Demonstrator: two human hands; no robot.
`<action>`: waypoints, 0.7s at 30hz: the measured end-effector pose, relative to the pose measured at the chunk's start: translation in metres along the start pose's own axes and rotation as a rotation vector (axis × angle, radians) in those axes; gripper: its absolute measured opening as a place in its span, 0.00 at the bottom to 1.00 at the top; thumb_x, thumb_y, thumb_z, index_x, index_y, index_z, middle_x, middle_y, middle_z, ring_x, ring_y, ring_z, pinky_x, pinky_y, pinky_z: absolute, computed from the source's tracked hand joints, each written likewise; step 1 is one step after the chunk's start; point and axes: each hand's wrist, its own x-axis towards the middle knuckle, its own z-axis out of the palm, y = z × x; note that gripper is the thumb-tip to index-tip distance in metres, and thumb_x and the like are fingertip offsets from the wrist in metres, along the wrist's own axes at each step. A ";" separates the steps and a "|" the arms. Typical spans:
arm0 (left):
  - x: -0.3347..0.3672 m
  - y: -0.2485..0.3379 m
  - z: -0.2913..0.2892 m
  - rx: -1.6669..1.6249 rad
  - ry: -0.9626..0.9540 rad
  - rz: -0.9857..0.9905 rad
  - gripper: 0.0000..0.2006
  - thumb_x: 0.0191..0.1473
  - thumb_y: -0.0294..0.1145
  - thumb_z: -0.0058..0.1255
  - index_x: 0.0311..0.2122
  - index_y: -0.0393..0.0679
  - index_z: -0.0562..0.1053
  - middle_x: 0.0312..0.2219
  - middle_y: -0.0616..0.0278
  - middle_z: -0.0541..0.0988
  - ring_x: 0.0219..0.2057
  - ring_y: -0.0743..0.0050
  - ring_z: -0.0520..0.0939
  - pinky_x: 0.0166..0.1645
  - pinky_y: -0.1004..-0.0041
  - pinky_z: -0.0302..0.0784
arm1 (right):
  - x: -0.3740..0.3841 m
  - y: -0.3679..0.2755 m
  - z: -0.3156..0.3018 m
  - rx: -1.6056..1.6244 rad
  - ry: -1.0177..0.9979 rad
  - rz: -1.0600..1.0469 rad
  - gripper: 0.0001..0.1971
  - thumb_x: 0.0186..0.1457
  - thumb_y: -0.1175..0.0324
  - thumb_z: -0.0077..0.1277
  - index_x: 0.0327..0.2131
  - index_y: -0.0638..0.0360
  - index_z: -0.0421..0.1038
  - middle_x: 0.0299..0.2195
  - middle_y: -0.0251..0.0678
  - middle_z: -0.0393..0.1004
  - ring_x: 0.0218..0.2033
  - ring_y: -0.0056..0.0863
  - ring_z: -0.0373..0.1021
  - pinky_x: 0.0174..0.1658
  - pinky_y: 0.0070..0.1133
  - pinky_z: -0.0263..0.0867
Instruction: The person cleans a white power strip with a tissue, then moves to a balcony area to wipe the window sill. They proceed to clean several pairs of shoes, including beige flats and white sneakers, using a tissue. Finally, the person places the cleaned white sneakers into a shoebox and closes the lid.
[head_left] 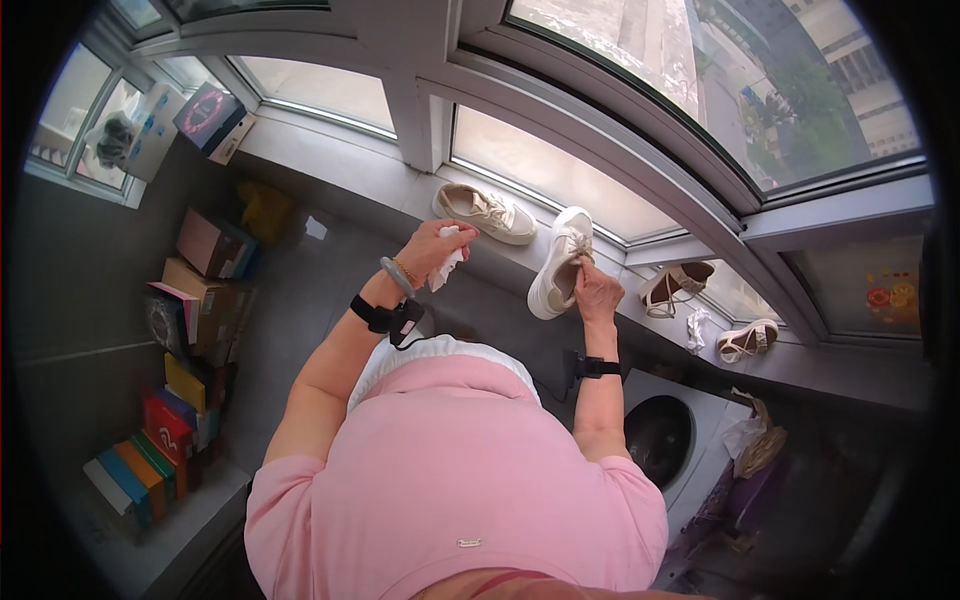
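My left hand (437, 250) is closed on a crumpled white tissue (449, 262), held just in front of the window ledge. Right behind it on the ledge rests a cream lace-up sneaker (487, 212). A second, matching sneaker (560, 266) is gripped by my right hand (598, 292) at its opening, fingers pinched near the collar and laces. This shoe is turned with its toe toward the window and its thick white sole to the left. Whether it touches the ledge I cannot tell.
Two strappy sandals (676, 290) (748, 341) and a crumpled white tissue wad (697, 330) lie on the ledge to the right. A washing machine (660, 440) stands below them. Stacked boxes (200, 300) line the left wall. Large framed windows rise behind the ledge (340, 185).
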 end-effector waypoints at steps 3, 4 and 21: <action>0.013 -0.005 0.026 -0.014 -0.068 0.046 0.15 0.54 0.38 0.55 0.42 0.39 0.74 0.26 0.67 0.76 0.24 0.85 0.75 0.28 0.83 0.70 | 0.003 -0.009 -0.033 0.029 0.024 -0.174 0.10 0.47 0.70 0.53 0.36 0.46 0.76 0.16 0.34 0.72 0.17 0.32 0.70 0.23 0.26 0.62; 0.018 -0.009 0.035 -0.038 -0.083 0.071 0.15 0.54 0.37 0.55 0.43 0.39 0.74 0.27 0.66 0.76 0.25 0.84 0.75 0.28 0.83 0.70 | 0.001 -0.009 -0.039 0.028 0.089 -0.243 0.13 0.47 0.73 0.53 0.38 0.45 0.76 0.13 0.31 0.68 0.15 0.28 0.67 0.22 0.24 0.59; -0.049 -0.046 0.048 -0.196 -0.182 0.085 0.25 0.45 0.27 0.60 0.49 0.39 0.68 0.34 0.65 0.76 0.26 0.87 0.73 0.28 0.85 0.69 | -0.004 -0.049 -0.068 1.252 -0.218 -0.163 0.16 0.50 0.82 0.48 0.42 0.56 0.76 0.24 0.29 0.76 0.23 0.18 0.69 0.28 0.16 0.63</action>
